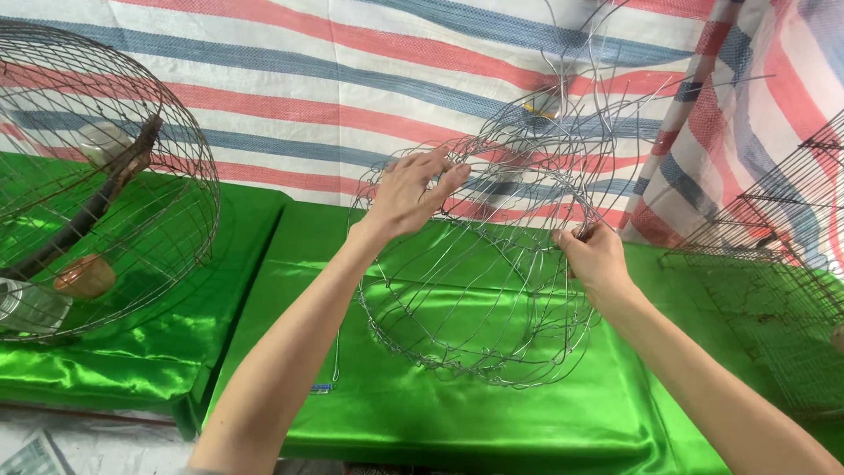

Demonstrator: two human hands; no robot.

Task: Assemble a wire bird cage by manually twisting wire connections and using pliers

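Wire cage frame (475, 290) gripped at opposite rims (left hand (409, 192), right hand (596, 257)).

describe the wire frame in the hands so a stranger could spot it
On the middle green cloth, before the striped tarp, sits the unfinished wire frame, held by left hand and right hand. Unlike the finished round cage at left, it is empty, with loose wire ends.

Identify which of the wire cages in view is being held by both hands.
The unfinished round wire cage in the middle, on the green cloth; the left hand and right hand grip its rim. The others stand untouched.
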